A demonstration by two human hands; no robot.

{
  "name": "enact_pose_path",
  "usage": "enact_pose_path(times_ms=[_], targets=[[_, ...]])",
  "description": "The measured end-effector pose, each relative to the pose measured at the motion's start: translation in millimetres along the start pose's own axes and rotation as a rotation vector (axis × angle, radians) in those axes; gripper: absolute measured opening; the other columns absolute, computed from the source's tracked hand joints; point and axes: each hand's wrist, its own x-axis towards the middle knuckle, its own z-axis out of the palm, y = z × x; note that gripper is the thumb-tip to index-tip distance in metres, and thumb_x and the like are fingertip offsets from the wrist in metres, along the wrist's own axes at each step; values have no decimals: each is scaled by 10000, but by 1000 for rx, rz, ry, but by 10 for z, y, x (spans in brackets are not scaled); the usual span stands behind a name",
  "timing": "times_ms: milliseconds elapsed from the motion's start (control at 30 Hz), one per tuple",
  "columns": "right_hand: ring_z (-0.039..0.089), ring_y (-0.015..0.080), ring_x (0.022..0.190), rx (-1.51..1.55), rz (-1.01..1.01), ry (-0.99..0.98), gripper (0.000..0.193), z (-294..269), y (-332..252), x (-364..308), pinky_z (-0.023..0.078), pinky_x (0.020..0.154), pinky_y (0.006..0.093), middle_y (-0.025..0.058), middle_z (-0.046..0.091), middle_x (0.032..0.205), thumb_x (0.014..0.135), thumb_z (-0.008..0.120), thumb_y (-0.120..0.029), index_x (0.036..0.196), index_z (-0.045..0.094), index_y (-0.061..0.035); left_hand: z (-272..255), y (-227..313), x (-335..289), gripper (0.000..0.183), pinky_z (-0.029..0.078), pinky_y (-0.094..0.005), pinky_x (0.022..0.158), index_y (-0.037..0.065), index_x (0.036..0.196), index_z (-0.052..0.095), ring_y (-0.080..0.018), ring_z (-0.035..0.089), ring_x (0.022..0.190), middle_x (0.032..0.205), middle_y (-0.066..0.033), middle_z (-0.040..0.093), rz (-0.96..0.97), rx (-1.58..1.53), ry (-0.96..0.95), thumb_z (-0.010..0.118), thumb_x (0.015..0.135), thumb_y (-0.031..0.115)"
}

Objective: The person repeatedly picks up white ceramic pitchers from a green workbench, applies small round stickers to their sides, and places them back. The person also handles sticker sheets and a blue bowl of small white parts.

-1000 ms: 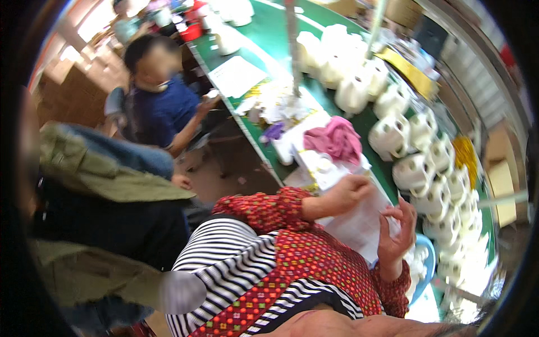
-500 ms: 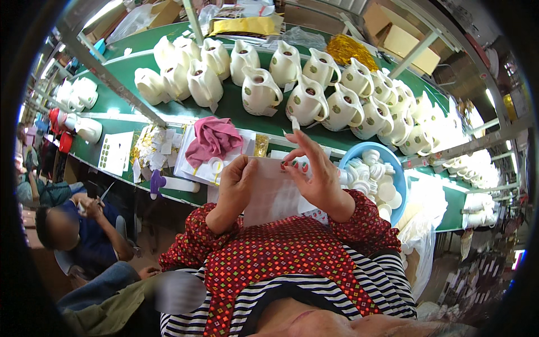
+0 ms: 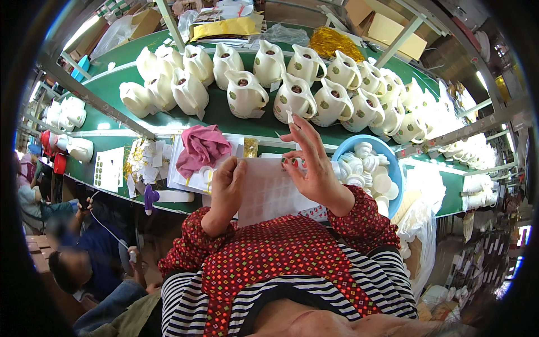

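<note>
My left hand (image 3: 227, 190) has its thumb and curled fingers closed on the left edge of a thin, pale sticker sheet (image 3: 263, 197). My right hand (image 3: 319, 171) pinches the sheet's upper right part between thumb and a finger, with its other fingers raised. Small red-and-green stickers (image 3: 293, 162) show by the pinching fingertips; whether one is peeled off is too small to tell. A small white piece (image 3: 289, 117) shows at a raised fingertip, in front of the cream jugs (image 3: 295, 101) with green printed motifs.
A blue basin (image 3: 397, 175) of white lids stands right of my right hand. Beyond my left hand lie a pink cloth (image 3: 201, 150), white tags (image 3: 150, 160) and a purple-and-white tool (image 3: 165, 196). Metal posts (image 3: 92, 92) cross the green bench. A co-worker (image 3: 98, 255) sits at the lower left.
My view has turned slightly, so the bench things sit farther left. Both hands keep nearly the same hold on the sheet. The co-worker has shifted and now holds a pale cord.
</note>
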Motion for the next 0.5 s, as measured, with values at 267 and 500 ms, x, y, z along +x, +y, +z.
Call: enact_pose_path(times_ms=[267,500], targets=[[625,315,1247,9,-51,6,899,228,-31,-103,640,791,317,254,226,1647,847,681,186,1613,354,-154,-48,-287,28,279,406,-319,619,-19,882,586,-85,457,726,731,-3,490,-168,-76,30,582,1053,200],[551,329,1319,239,56,64,1102,14,-218,-66,628,801,316,216,101,1717,782,689,222,1657,109,-113,-835,-1067,357,164,475,-351,663,-24,975,662,-186,575,701,770,-127,639,-18,242,280,627,998,134]])
